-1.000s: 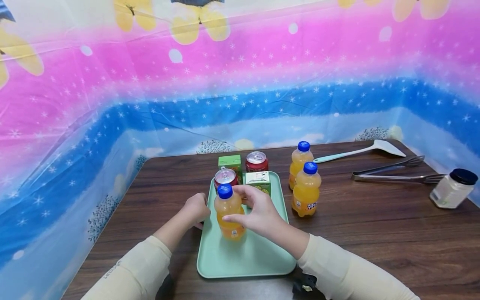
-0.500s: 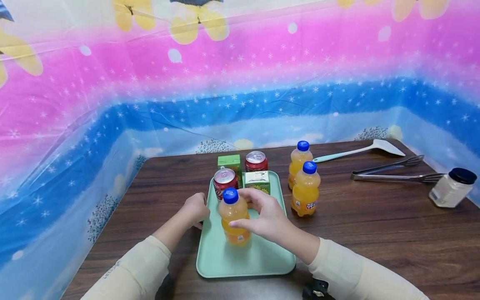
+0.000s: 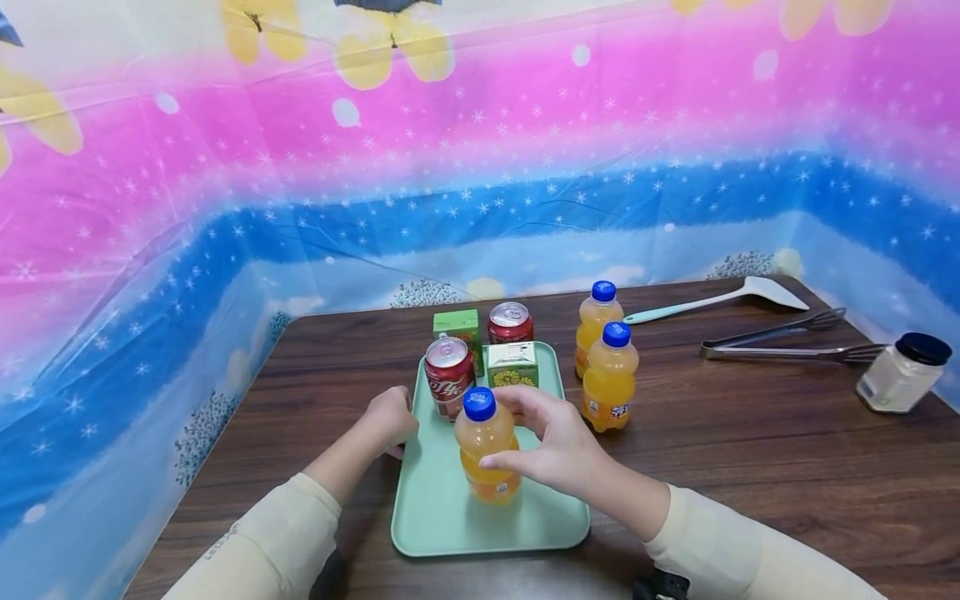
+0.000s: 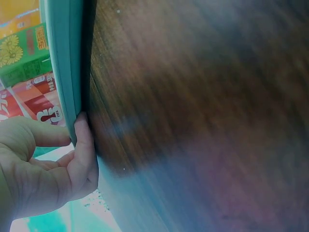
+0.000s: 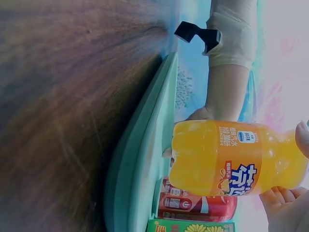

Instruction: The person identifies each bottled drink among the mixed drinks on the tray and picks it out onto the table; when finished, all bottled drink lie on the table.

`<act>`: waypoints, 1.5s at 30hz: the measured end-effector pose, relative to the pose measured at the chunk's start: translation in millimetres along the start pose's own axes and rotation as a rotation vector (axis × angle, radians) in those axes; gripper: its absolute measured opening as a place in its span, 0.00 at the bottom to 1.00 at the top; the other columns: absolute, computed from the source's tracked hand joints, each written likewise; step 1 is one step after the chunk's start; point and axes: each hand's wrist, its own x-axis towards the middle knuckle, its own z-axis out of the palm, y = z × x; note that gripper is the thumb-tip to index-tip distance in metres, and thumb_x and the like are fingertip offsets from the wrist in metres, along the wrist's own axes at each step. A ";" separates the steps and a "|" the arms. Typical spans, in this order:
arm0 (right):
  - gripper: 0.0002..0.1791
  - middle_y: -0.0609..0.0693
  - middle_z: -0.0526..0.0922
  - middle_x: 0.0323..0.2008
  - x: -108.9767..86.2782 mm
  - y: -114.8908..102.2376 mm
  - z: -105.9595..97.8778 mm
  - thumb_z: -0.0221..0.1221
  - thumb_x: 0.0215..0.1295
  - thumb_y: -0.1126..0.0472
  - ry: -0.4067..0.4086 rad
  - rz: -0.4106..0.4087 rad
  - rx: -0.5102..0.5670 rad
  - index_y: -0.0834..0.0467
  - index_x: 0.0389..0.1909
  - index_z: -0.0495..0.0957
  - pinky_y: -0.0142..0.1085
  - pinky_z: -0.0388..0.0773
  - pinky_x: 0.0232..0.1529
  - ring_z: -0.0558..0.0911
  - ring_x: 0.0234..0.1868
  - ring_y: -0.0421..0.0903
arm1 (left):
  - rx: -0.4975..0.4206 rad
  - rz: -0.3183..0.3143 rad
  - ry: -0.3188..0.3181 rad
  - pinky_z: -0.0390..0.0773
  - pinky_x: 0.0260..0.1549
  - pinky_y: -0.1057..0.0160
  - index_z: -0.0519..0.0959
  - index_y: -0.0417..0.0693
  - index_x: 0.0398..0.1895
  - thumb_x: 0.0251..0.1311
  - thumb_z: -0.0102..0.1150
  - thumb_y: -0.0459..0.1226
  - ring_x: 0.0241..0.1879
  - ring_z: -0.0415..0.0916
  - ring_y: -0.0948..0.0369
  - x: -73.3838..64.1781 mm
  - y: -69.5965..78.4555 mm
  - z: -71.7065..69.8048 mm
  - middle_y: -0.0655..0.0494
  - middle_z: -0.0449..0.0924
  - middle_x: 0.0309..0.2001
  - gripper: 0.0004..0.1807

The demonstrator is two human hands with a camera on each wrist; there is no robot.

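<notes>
An orange soda bottle [image 3: 487, 442] with a blue cap is held upright over the front part of the green tray [image 3: 431, 533] by my right hand [image 3: 562, 442]. Thumb and fingers grip its upper half. Its base is close to the tray in the right wrist view [image 5: 207, 154]; I cannot tell whether they touch. On the tray's left rim, my left hand [image 3: 387, 417] pinches the edge between thumb and fingers, plain in the left wrist view. Just behind the bottle stand a red soda can [image 3: 448, 379] and a green drink carton [image 3: 512, 367] on the tray.
Farther back are another green carton [image 3: 459, 329] and a red can [image 3: 511, 325], their bases hidden. Right of the tray stand two more orange soda bottles [image 3: 610, 383]. Beyond them lie a white spatula [image 3: 757, 289], metal tongs [image 3: 772, 352] and a black-lidded jar [image 3: 903, 375].
My right hand has moved the orange soda bottle rightward and nearer to me over the tray, uncovering more of the front red can. The left hand has stayed on the tray's rim.
</notes>
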 end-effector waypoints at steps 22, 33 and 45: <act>0.31 0.49 0.77 0.51 -23.6 1.8 -19.5 0.70 0.48 0.65 0.007 -0.126 0.013 0.59 0.56 0.72 0.38 0.75 0.54 0.77 0.52 0.46 | -0.007 -0.010 -0.005 0.82 0.14 0.61 0.67 0.36 0.34 0.50 0.51 0.22 0.27 0.75 0.52 -0.9 0.2 0.0 0.41 0.68 0.30 0.09; 0.31 0.52 0.78 0.49 -33.4 4.9 -30.2 0.69 0.48 0.69 0.028 -0.123 0.037 0.61 0.55 0.71 0.38 0.76 0.53 0.78 0.51 0.48 | -0.018 -0.029 -0.005 0.82 0.15 0.61 0.67 0.36 0.36 0.51 0.52 0.22 0.28 0.75 0.52 -1.4 0.7 1.0 0.42 0.68 0.31 0.09; 0.31 0.53 0.78 0.47 -42.9 7.2 -46.7 0.69 0.48 0.70 0.069 -0.055 0.029 0.62 0.55 0.71 0.36 0.76 0.53 0.79 0.50 0.47 | -0.015 -0.021 0.002 0.82 0.15 0.61 0.67 0.36 0.35 0.51 0.52 0.22 0.26 0.75 0.52 -2.4 0.5 0.7 0.42 0.68 0.30 0.09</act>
